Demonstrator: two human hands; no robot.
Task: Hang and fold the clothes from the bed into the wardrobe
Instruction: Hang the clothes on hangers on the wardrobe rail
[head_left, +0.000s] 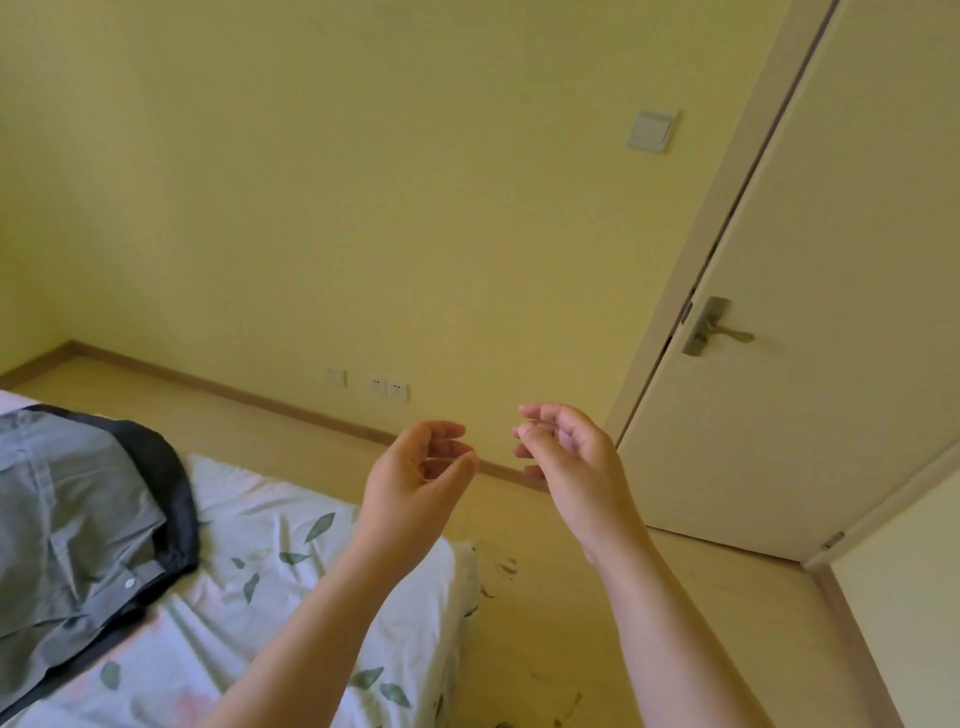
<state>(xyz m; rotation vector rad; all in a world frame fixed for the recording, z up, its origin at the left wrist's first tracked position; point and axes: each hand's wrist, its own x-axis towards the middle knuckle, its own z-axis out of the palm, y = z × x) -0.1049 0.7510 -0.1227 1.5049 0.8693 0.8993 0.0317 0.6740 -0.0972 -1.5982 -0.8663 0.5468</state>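
Cropping: grey shirt (67, 519) lies crumpled on bed (291, 545), cut off by the left frame edge, so its full shape is unclear. Dark garment (166, 478) sits under it, with only a band showing along the shirt's right and lower sides; what kind it is cannot be told. Bed is cropped left and bottom, and a leaf-print sheet covers the visible corner. Left forearm crosses that corner and hides part of the sheet.

Left hand (415, 473) is raised past the bed's edge, fingers loosely curled, holding nothing. Right hand (571, 457) is beside it but apart, over floor (545, 649), also loosely curled and empty. Neither touches the clothes.

Behind: yellow wall (363, 182) with light switch (653, 131) and low sockets (387, 387); door (831, 234) at right with lever handle (727, 332). Dark smudges (498, 566) mark the floor by the bed corner.
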